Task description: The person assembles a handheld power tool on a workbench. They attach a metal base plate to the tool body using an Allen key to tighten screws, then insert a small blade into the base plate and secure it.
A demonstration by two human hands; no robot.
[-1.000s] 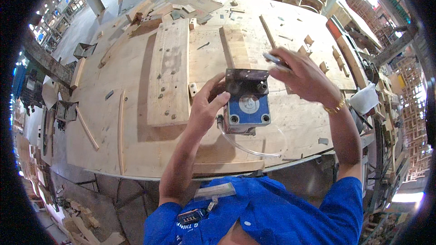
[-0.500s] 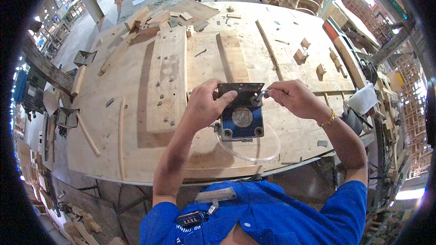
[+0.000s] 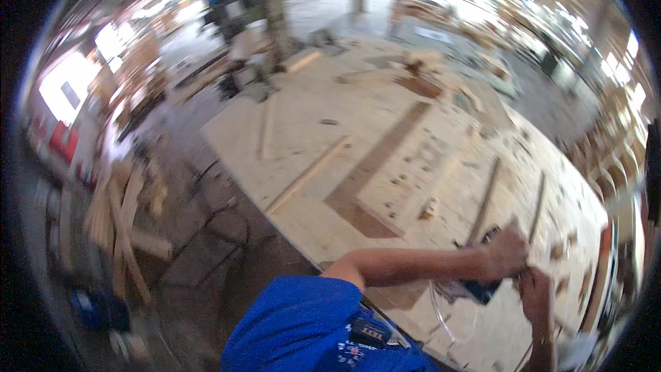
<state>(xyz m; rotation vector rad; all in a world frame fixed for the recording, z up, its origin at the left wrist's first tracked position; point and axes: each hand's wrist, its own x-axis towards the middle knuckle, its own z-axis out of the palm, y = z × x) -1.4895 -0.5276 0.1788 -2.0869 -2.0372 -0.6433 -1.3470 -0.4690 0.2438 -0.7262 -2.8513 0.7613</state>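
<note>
Dark-blue, boxy, likely metal block [image 3: 484, 292] on pale wooden desk [image 3: 365, 117], partly hidden: 7 o'clock from left grip [image 3: 506, 256], nearer; 9 o'clock from right grip [image 3: 537, 292]. Long axis unclear. Both grips blurred, can't tell if pinching.

A broad, pale wooden worktop [image 3: 299, 145] carried a thick plank [image 3: 416, 179] marked with dark spots, slanting across its middle. To the left of it lay a long thin stick [image 3: 308, 175], a shorter strip [image 3: 267, 131] and a small dark piece [image 3: 329, 122]. Narrow bars [image 3: 487, 196] lay to its right, small blocks [image 3: 556, 251] beyond them; brown scraps [image 3: 421, 87] sat near the far edge.
</note>
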